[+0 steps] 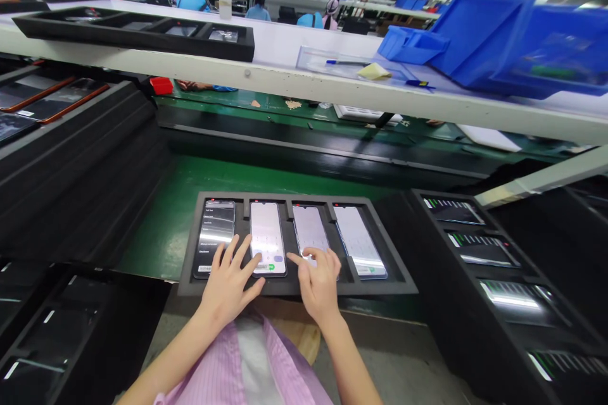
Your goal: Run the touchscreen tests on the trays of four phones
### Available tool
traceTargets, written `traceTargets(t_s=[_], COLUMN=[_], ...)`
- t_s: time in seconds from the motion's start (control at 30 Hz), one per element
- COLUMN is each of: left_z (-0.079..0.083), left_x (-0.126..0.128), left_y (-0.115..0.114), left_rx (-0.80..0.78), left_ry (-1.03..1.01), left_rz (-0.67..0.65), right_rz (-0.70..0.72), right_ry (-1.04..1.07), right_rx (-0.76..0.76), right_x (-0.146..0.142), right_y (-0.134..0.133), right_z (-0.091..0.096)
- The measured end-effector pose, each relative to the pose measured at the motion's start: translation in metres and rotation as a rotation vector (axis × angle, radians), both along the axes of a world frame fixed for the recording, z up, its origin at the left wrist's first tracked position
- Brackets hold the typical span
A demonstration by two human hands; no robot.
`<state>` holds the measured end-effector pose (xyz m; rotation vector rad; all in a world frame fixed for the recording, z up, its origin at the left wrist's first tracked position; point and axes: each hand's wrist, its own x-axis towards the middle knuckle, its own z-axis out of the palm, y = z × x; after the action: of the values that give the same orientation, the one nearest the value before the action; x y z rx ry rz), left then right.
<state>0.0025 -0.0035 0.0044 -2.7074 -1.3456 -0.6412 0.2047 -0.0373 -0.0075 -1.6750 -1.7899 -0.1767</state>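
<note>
Phones (266, 221) near fingers (241, 253) (face-up) point lengthwise away.

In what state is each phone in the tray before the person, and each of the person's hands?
First phone from left: lit, dark menu, partly covered
Second phone: lit, white screen, partly covered
Third phone: lit, pale screen, partly covered
Fourth phone: lit, white screen, uncovered
Left hand: fingers spread, holding nothing
Right hand: index finger extended, others curled

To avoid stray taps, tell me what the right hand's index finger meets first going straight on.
The right hand would likely meet the second smartphone from the left, lower right side, though depth is unclear.
</note>
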Motion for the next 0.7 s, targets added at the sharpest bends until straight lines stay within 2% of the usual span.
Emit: traceTargets(t_s=[0.17,0.3,0.43,0.7], left_z=[-0.002,-0.005,-0.007,-0.003], left_x=[0.024,0.062,0.084,0.085], left_y=[-0.005,-0.007,-0.003,0.000], left_rx=[0.020,-0.021,-0.041,-0.049], left_ry=[-0.028,-0.015,-0.008,0.028], left_rz=[-0.081,-0.210,-0.260,-0.245], right_rz=[-0.216,-0.230,-0.116,-0.092], right_ry=[0.041,0.038,0.000,0.006], right_rx=[0.131,0.107,0.003,-0.026], right_x=[0.051,0.079,0.078,0.073], right_y=[-0.009,-0.016,-0.017,-0.017], right_z=[-0.002,-0.005,-0.006,-0.006])
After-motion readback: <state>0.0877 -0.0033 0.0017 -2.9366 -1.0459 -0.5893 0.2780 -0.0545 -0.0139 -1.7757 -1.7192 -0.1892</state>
